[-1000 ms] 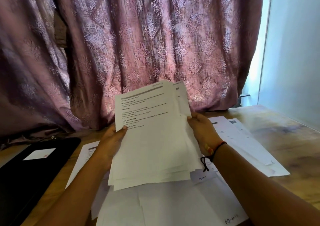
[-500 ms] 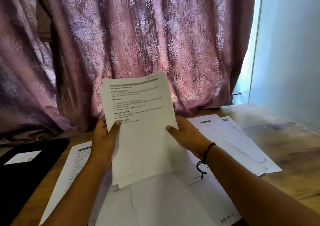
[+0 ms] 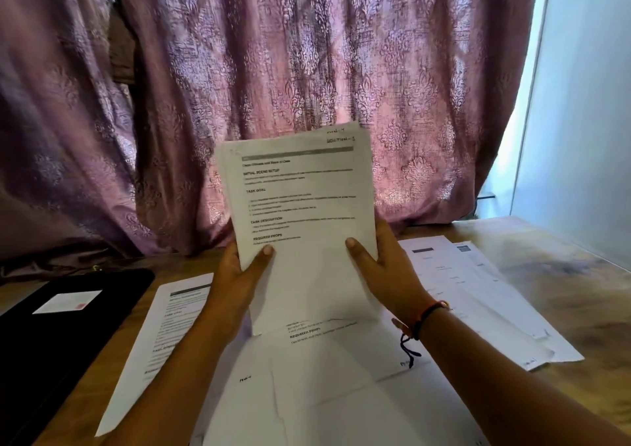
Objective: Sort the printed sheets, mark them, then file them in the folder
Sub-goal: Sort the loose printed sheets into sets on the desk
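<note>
Since the earlier frame the stack of sheets (image 3: pixel 300 227) has risen more upright and squared between the hands. Paper is light, limp and slippery (sheets slide apart easily), so I judge the side edges low down are the best hold. The left hand (image 3: pixel 239 275) and right hand (image 3: pixel 379 268) both pinch it, thumbs in front, fingers behind; more sheets (image 3: pixel 341 394) lie below the fingers, the black folder (image 3: pixel 68 326) left of them.

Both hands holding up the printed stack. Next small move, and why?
Probably lay the top sheet on whichever table pile it matches: both the left hand and right hand hold the stack upright, piles already lie left and right, and the black folder is shut.
</note>
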